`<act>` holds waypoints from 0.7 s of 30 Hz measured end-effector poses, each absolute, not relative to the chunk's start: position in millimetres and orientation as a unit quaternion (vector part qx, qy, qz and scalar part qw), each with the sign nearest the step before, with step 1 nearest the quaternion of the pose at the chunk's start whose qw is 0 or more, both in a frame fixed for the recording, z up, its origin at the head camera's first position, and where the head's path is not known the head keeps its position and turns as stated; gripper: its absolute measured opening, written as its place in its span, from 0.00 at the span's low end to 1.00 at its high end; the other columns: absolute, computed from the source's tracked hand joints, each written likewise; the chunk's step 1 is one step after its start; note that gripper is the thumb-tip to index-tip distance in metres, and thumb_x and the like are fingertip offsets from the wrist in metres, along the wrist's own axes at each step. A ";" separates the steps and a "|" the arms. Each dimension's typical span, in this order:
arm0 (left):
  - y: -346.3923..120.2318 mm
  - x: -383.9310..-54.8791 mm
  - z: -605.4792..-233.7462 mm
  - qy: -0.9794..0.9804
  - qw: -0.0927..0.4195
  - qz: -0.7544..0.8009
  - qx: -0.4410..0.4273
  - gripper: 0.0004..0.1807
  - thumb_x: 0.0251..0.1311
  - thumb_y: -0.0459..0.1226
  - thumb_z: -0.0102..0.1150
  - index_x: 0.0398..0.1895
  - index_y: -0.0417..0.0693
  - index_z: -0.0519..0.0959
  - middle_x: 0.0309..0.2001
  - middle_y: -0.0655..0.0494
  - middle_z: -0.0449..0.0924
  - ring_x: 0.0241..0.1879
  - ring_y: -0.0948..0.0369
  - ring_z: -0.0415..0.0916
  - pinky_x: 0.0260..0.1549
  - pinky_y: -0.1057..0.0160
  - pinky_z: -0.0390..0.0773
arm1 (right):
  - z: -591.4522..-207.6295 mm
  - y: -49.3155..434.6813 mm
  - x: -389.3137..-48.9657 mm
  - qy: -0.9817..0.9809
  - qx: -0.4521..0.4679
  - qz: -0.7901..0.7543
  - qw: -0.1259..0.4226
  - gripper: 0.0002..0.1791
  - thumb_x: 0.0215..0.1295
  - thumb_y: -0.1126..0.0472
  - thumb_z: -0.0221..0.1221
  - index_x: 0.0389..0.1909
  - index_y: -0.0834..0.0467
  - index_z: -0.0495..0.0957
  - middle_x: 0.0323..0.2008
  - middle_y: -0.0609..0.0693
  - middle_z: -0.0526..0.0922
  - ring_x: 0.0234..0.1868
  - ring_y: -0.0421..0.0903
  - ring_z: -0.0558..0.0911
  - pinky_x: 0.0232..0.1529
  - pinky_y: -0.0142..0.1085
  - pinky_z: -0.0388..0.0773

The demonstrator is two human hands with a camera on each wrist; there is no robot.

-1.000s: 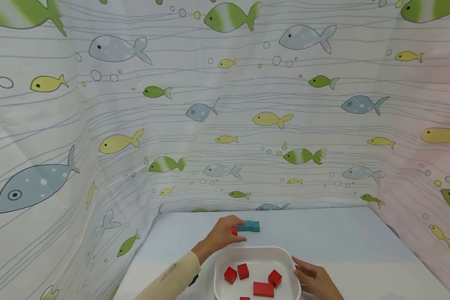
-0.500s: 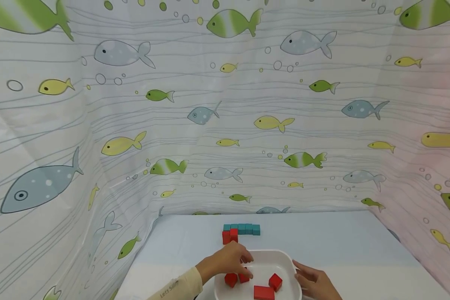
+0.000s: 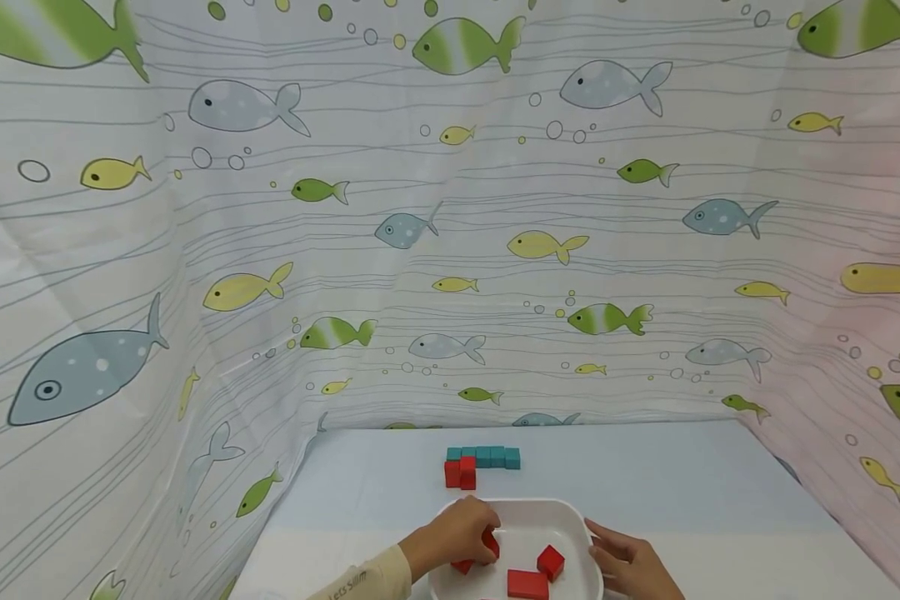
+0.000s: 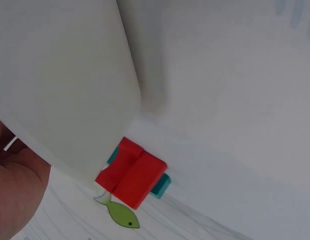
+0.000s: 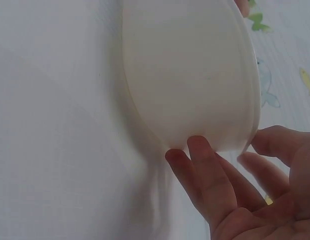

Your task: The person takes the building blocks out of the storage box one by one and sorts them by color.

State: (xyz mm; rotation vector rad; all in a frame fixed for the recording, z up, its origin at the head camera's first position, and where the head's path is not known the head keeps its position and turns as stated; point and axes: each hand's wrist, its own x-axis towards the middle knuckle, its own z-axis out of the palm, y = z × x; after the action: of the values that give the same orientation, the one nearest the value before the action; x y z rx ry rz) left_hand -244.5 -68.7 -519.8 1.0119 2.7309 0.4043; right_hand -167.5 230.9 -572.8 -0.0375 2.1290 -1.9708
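Note:
My left hand (image 3: 457, 531) reaches into the white plastic tray (image 3: 540, 502) and pinches a red cube (image 3: 492, 543), partly covered by the fingers. Just left of it, half under the hand, lies another red block (image 3: 462, 567). A third red cube (image 3: 551, 562) and a longer red block (image 3: 527, 584) sit farther right inside. My right hand (image 3: 633, 568) holds the tray's right side; in the right wrist view its fingertips (image 5: 199, 145) press the outer wall, with the thumb at the rim. In the left wrist view the tray wall (image 4: 64, 80) hides most of the left hand (image 4: 19, 185).
Beyond the tray, a row of teal cubes (image 3: 491, 457) stands on the pale table (image 3: 645, 483). Two upright red blocks (image 3: 461, 473) stand in front of its left end. A fish-print curtain (image 3: 495, 183) encloses the table's back and sides.
My left hand has left the red block at the teal row, come back to the tray and taken hold of a red cube there. The right hand stays at the tray's side.

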 end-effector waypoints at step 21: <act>-65.6 -243.1 -500.1 0.919 0.113 0.172 0.335 0.19 0.50 0.37 0.74 0.48 0.54 0.86 0.32 0.71 0.83 0.29 0.75 0.71 0.30 0.77 0.74 | -574.9 232.8 -168.0 0.725 -0.016 -0.678 0.121 0.39 0.67 0.49 0.60 0.70 0.67 0.59 0.56 0.71 0.75 0.49 0.61 0.82 0.42 0.51 0.81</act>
State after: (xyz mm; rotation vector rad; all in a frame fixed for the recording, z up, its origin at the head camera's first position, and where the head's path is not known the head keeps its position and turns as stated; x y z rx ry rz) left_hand -243.1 -65.6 -500.1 0.9832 2.6980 0.5048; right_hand -168.0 232.8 -574.9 -0.0467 2.1163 -1.9798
